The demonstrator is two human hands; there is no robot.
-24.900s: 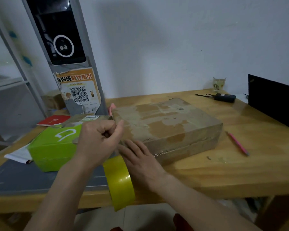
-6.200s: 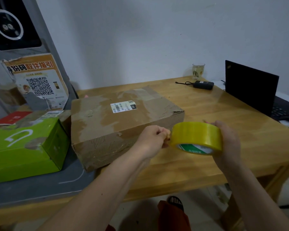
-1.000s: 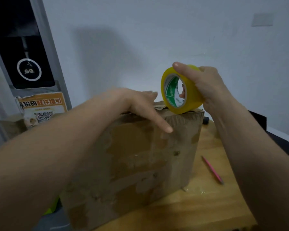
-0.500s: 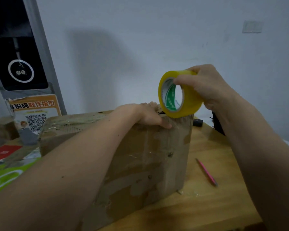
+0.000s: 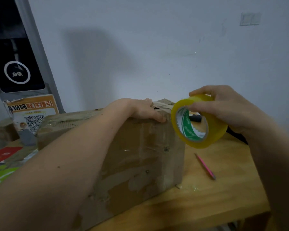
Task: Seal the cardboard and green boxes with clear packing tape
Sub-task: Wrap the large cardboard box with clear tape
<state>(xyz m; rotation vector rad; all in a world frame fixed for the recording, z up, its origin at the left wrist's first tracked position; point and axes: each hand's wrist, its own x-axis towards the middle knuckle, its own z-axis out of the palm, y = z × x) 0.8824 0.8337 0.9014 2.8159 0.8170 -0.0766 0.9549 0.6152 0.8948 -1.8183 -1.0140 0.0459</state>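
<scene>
Head view had the cardboard box (image 5: 140, 155) stood on edge on the bench (image 5: 223, 189), left hand (image 5: 145, 110) lying fairly flat over its top edge near the right corner, steadying it; green box (image 5: 0, 177) sat far left, barely in frame. Right hand (image 5: 223, 107) gripped the tape roll (image 5: 198, 121), thumb through the core, just off that corner. Box looked stiff but worn, patchy skin, probably light and tippy, so hold the top edge; roll slick, grip by core.

worn cardboard box (image 5: 140, 155) upright on edge; yellowish tape roll (image 5: 199, 121) at its corner, maybe touching; green box (image 5: 0, 178) left.
</scene>
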